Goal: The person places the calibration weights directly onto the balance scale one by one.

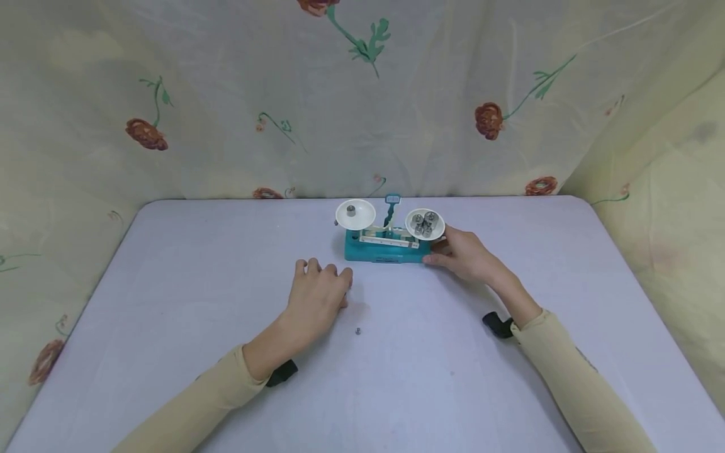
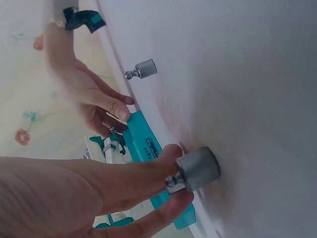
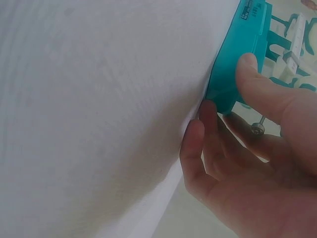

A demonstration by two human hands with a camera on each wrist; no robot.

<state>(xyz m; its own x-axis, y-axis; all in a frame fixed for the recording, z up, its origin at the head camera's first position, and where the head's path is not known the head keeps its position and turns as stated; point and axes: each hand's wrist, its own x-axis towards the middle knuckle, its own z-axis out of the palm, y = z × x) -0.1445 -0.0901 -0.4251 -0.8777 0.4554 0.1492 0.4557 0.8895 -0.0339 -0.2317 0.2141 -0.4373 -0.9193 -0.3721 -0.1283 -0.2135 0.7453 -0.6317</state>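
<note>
A small balance scale (image 1: pixel 387 251) with a teal base stands near the far edge of the table. One metal weight (image 1: pixel 351 210) sits in its left white pan (image 1: pixel 364 220), and several weights (image 1: pixel 425 223) crowd the right pan (image 1: pixel 415 233). My right hand (image 1: pixel 467 255) grips the right end of the base, thumb (image 3: pixel 249 69) against its front. Nearer to me and left of the scale, my left hand (image 1: pixel 317 299) pinches a knobbed metal weight (image 2: pixel 199 168) between thumb and finger. Another weight (image 1: pixel 358 331) stands upright on the table, right of the left hand.
A pale cloth covers the table (image 1: pixel 198 277). Behind it hangs a flowered curtain (image 1: pixel 362 126), which also runs along both sides. Black wrist devices (image 1: pixel 497 325) show at both cuffs.
</note>
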